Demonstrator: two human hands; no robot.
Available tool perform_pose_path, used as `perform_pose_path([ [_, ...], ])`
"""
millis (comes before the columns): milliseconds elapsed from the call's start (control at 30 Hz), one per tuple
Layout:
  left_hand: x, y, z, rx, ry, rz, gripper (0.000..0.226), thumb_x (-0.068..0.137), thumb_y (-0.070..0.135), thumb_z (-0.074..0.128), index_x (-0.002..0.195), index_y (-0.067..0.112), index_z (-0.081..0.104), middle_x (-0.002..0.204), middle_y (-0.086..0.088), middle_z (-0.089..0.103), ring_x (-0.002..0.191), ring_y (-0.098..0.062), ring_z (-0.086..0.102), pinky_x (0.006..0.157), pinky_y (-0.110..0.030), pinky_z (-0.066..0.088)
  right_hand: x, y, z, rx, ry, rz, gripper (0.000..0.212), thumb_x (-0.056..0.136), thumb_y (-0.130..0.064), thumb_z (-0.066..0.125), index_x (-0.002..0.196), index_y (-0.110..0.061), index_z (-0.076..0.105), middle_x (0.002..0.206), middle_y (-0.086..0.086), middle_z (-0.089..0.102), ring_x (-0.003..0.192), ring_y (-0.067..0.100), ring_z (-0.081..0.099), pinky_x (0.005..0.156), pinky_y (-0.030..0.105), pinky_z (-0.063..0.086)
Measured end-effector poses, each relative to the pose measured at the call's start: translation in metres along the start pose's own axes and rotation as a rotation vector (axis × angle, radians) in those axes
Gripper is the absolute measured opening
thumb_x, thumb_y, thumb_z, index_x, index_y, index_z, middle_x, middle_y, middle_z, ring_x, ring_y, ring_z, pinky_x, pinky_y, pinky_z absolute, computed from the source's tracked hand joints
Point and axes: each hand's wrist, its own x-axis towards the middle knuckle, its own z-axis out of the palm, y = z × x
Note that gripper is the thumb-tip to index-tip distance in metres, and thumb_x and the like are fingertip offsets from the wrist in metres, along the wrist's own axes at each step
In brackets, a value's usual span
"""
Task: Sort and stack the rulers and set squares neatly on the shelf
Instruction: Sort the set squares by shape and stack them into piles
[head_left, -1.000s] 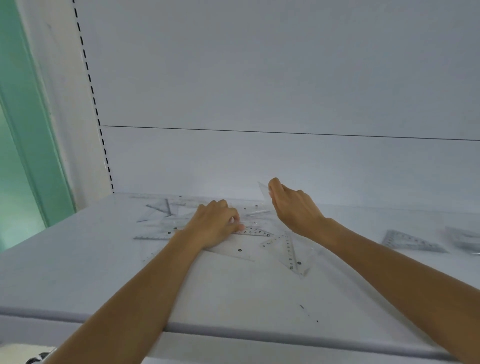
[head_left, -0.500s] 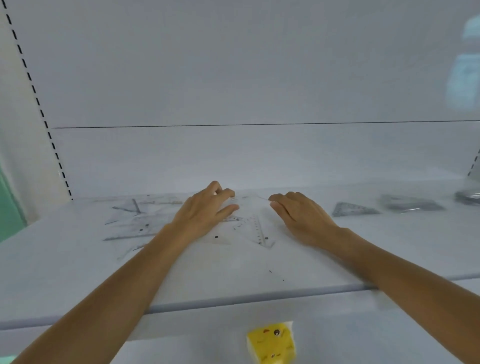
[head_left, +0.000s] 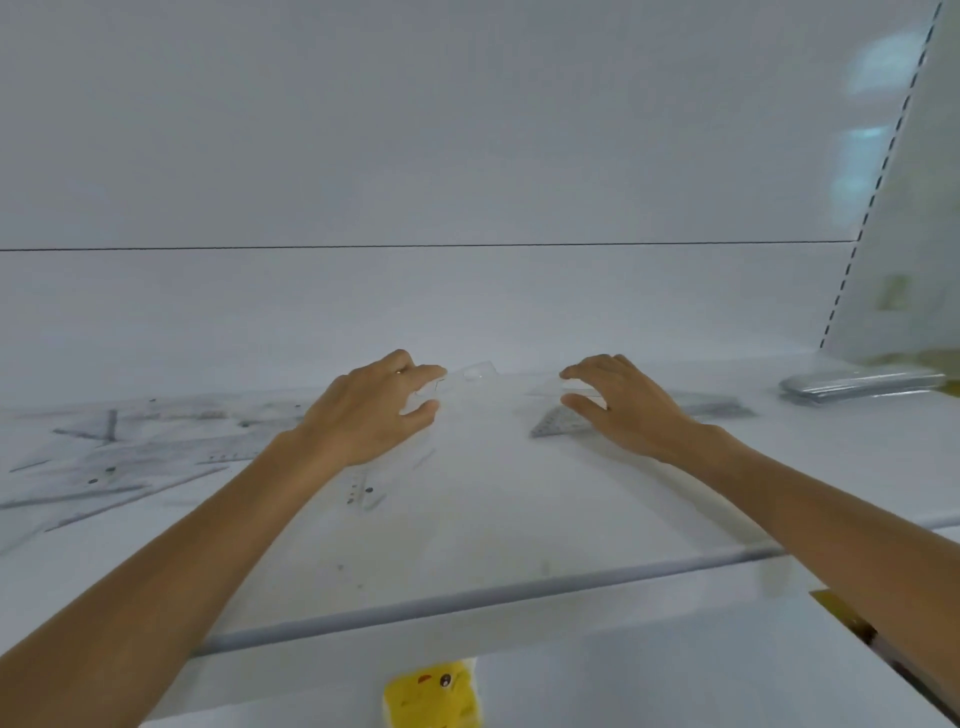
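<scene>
A clear set square (head_left: 475, 373) hangs blurred between my two hands, just above the white shelf (head_left: 493, 519). My left hand (head_left: 374, 415) pinches its left end between thumb and forefinger. My right hand (head_left: 623, 408) grips its right end (head_left: 553, 387) the same way. Directly under my right hand lies a grey-marked set square (head_left: 553, 425). Several clear rulers and set squares (head_left: 130, 447) lie scattered on the shelf at the left. One ruler (head_left: 363, 491) shows below my left wrist.
A flat stack of wrapped rulers (head_left: 857, 384) sits at the far right by the shelf's side panel (head_left: 904, 234). Another ruler (head_left: 719, 408) lies behind my right wrist. A yellow tag (head_left: 431, 696) hangs on the shelf's front edge (head_left: 467, 603).
My view has swung right along the shelf. Both hands have lifted off the scattered pile and moved right, spreading apart with the clear set square held between them.
</scene>
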Motion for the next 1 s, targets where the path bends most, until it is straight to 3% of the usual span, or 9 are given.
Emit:
perform_pose_path([
  [100,0.012,0.021,0.010,-0.016,0.035,-0.053,0.041,0.093,0.040,0.043,0.134,0.033,0.044,0.098,0.012,0.041,0.088,-0.016,0.053,0.081,-0.033,0.045,0.008,0.018,-0.004,0.050,-0.023,-0.057,0.037,0.093,-0.040,0.047,0.127,-0.025,0.050,0.135,-0.004,0.047,0.126,0.014,0.037,0.099,0.030,0.034],
  [233,0.024,0.045,0.024,-0.041,0.027,-0.090,0.041,0.091,0.040,0.049,0.131,0.033,0.047,0.099,0.014,0.043,0.085,-0.009,0.049,0.077,-0.026,0.040,0.013,0.036,0.008,0.044,-0.279,-0.115,0.037,0.093,-0.042,0.044,0.125,-0.025,0.052,0.132,-0.003,0.052,0.123,0.017,0.044,0.102,0.033,0.036],
  [300,0.029,0.055,0.030,-0.069,0.029,-0.116,0.041,0.090,0.039,0.051,0.130,0.032,0.048,0.100,0.014,0.046,0.086,-0.009,0.049,0.078,-0.025,0.039,0.014,0.040,0.013,0.063,-0.323,-0.146,0.041,0.093,-0.043,0.041,0.128,-0.023,0.050,0.134,-0.002,0.051,0.124,0.018,0.044,0.102,0.034,0.036],
  [500,0.051,0.098,0.042,-0.068,0.093,-0.146,0.039,0.089,0.035,0.055,0.126,0.022,0.053,0.098,0.015,0.052,0.085,-0.009,0.051,0.077,-0.024,0.039,0.009,0.056,0.005,0.046,-0.248,-0.263,0.052,0.093,-0.044,0.044,0.140,-0.022,0.037,0.144,0.000,0.039,0.134,0.018,0.030,0.105,0.035,0.029],
  [667,0.083,0.142,0.045,-0.114,0.177,-0.157,0.029,0.087,0.032,0.058,0.114,0.021,0.062,0.098,0.010,0.056,0.084,-0.009,0.054,0.077,-0.028,0.043,-0.018,0.101,-0.029,0.060,-0.112,-0.343,0.041,0.095,-0.034,0.044,0.132,-0.019,0.045,0.136,-0.002,0.046,0.126,0.015,0.036,0.100,0.031,0.038],
  [867,0.145,0.233,0.072,-0.285,0.207,-0.082,0.028,0.086,0.030,0.061,0.113,0.022,0.065,0.100,0.005,0.058,0.089,-0.009,0.056,0.083,-0.027,0.044,-0.058,0.202,-0.076,-0.016,-0.006,-0.175,0.037,0.096,-0.033,0.041,0.130,-0.021,0.051,0.137,-0.005,0.048,0.125,0.014,0.041,0.097,0.028,0.035],
  [1000,0.184,0.286,0.095,-0.313,0.119,0.004,0.032,0.086,0.030,0.061,0.116,0.021,0.063,0.100,0.007,0.056,0.089,-0.008,0.055,0.084,-0.027,0.044,-0.077,0.264,-0.099,-0.032,-0.145,0.033,0.031,0.093,-0.032,0.046,0.118,-0.023,0.060,0.125,-0.001,0.057,0.117,0.020,0.049,0.096,0.033,0.040],
])
